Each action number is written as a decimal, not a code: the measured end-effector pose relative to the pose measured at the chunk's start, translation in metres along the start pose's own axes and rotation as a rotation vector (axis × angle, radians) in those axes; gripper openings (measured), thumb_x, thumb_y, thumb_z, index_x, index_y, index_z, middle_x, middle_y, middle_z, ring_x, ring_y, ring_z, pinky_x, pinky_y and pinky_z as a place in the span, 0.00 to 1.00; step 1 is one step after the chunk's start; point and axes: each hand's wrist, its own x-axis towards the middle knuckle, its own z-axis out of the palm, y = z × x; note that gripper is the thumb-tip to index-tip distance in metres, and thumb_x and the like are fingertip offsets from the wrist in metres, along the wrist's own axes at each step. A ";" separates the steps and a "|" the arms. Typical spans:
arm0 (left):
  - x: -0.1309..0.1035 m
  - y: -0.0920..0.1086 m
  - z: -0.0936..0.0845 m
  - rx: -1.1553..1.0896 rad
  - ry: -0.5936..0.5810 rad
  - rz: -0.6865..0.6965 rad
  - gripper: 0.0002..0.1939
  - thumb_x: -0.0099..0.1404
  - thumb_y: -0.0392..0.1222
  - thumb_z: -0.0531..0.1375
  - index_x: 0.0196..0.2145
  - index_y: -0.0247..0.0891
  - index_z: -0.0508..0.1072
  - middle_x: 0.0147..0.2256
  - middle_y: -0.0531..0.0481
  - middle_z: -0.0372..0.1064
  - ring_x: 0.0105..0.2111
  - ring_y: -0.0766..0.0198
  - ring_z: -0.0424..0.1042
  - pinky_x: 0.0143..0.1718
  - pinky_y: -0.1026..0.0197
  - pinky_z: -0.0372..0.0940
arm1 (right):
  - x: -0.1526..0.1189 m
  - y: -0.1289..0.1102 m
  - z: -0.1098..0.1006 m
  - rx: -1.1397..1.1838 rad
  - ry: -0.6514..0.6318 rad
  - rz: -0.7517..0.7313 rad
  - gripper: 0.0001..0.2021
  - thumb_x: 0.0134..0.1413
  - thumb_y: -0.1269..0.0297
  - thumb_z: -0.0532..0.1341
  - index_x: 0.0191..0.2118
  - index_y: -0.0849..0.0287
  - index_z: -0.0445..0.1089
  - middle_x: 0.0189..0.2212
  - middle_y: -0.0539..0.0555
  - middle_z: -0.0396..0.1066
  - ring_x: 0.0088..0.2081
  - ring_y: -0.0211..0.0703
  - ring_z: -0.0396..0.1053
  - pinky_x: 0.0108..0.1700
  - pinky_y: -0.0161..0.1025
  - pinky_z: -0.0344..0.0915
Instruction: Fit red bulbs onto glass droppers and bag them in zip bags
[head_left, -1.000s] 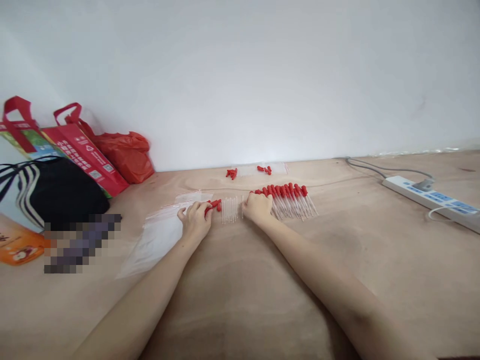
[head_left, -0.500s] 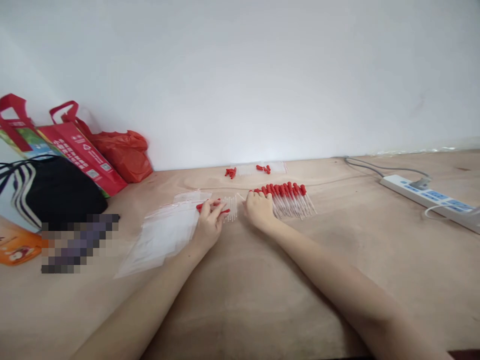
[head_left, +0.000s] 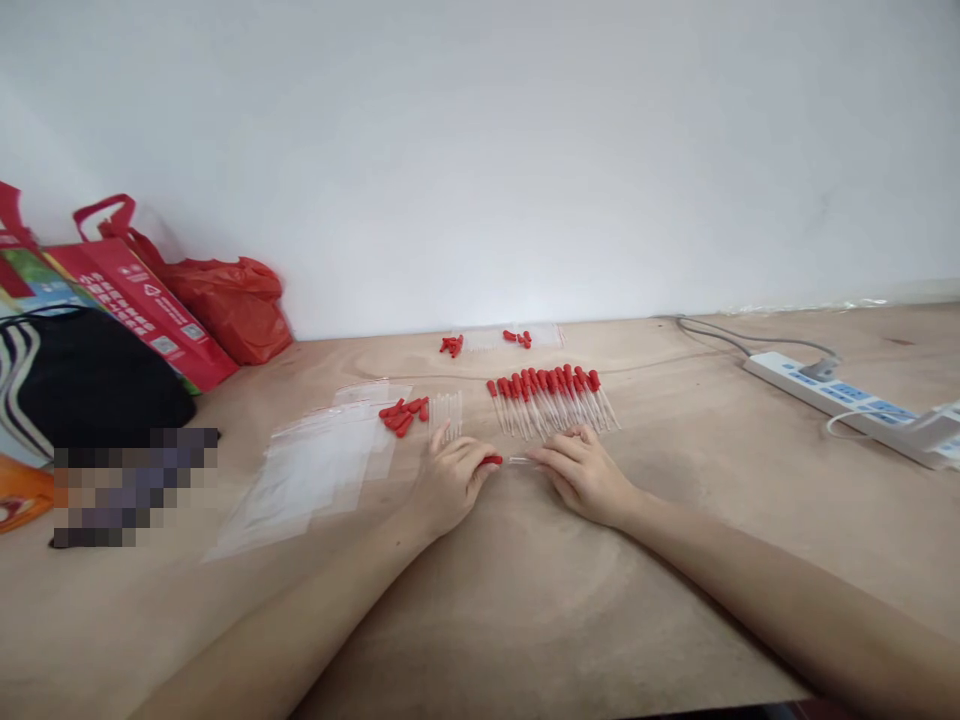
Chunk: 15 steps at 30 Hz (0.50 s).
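Between the thumb and fingers of my left hand (head_left: pixel 454 482) is a red rubber dropper bulb (head_left: pixel 492 460), its end pointing right. My right hand (head_left: pixel 586 472) pinches a thin clear dropper tube (head_left: pixel 519 460), whose tip faces the bulb across a small gap. Behind my right hand lies a row of red-topped droppers (head_left: pixel 551 392), side by side. Loose red bulbs (head_left: pixel 403 415) form a small pile beyond my left hand. Bare clear tubes (head_left: pixel 448 408) lie beside that pile, partly behind my left fingers.
Clear zip bags (head_left: pixel 315 470) are spread at the left. More red bulbs (head_left: pixel 451 346) and a clear bag (head_left: pixel 546 337) lie near the wall. A white power strip (head_left: pixel 847 405) with cables is at the right. Shopping bags (head_left: pixel 142 310) and a black bag (head_left: pixel 97 385) stand far left.
My left hand has come away from the bulb pile with one red bulb. My right hand has left the dropper row, moving nearer and right, and now holds a clear tube opposite the bulb.
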 end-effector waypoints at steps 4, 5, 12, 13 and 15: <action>0.000 0.001 0.000 -0.002 0.009 0.017 0.07 0.64 0.38 0.50 0.34 0.40 0.67 0.32 0.54 0.71 0.36 0.65 0.69 0.56 0.47 0.36 | 0.004 -0.004 0.003 0.000 -0.008 -0.023 0.12 0.56 0.72 0.49 0.43 0.60 0.66 0.29 0.53 0.68 0.31 0.37 0.63 0.40 0.41 0.52; 0.000 0.001 0.000 -0.003 0.007 0.023 0.07 0.64 0.38 0.50 0.34 0.40 0.67 0.31 0.54 0.71 0.36 0.65 0.69 0.57 0.46 0.35 | 0.004 -0.004 0.003 -0.002 -0.005 -0.021 0.12 0.56 0.72 0.49 0.43 0.60 0.66 0.29 0.53 0.69 0.31 0.37 0.63 0.40 0.41 0.51; -0.002 0.001 0.001 -0.029 0.028 0.071 0.07 0.65 0.38 0.49 0.34 0.39 0.66 0.31 0.55 0.72 0.35 0.66 0.69 0.56 0.47 0.35 | 0.002 -0.003 0.003 -0.005 -0.009 -0.011 0.12 0.56 0.72 0.50 0.43 0.59 0.66 0.29 0.53 0.69 0.31 0.37 0.63 0.40 0.41 0.50; -0.002 0.001 0.001 -0.032 0.029 0.077 0.07 0.65 0.38 0.49 0.34 0.39 0.66 0.31 0.55 0.71 0.35 0.66 0.69 0.56 0.48 0.36 | 0.002 -0.003 0.004 -0.004 -0.010 -0.009 0.12 0.56 0.72 0.50 0.43 0.59 0.66 0.29 0.52 0.69 0.31 0.37 0.63 0.40 0.41 0.50; -0.002 0.001 0.001 -0.037 0.022 0.091 0.08 0.65 0.37 0.48 0.34 0.39 0.66 0.30 0.55 0.71 0.34 0.67 0.69 0.55 0.48 0.38 | 0.002 -0.002 0.005 -0.002 -0.008 -0.013 0.13 0.55 0.73 0.50 0.44 0.59 0.66 0.29 0.52 0.69 0.31 0.36 0.63 0.40 0.41 0.50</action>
